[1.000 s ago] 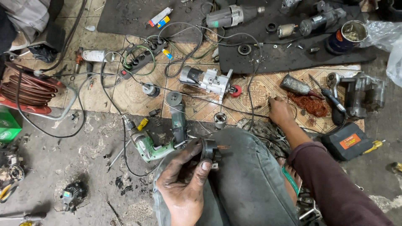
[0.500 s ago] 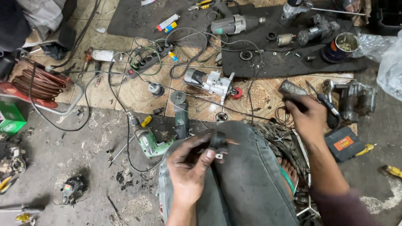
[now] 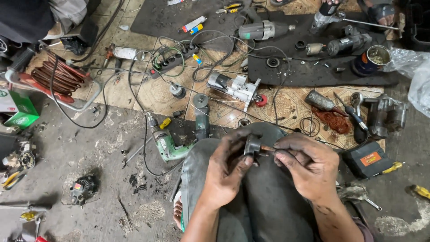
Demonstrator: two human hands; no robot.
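i see my left hand clamped around a small dark metal part above my knee, gripping it from the left so it sits steady. my right hand pinches a thin rusty shaft sticking out of it, fingers closed on it. the shaft's long axis runs roughly level, pointing right; i think it's a screwdriver tip, but it's too small to tell. a green drill lies on the floor nearby.

Grease-smudged bare hands, bare forearms, grey trousers over the knee.
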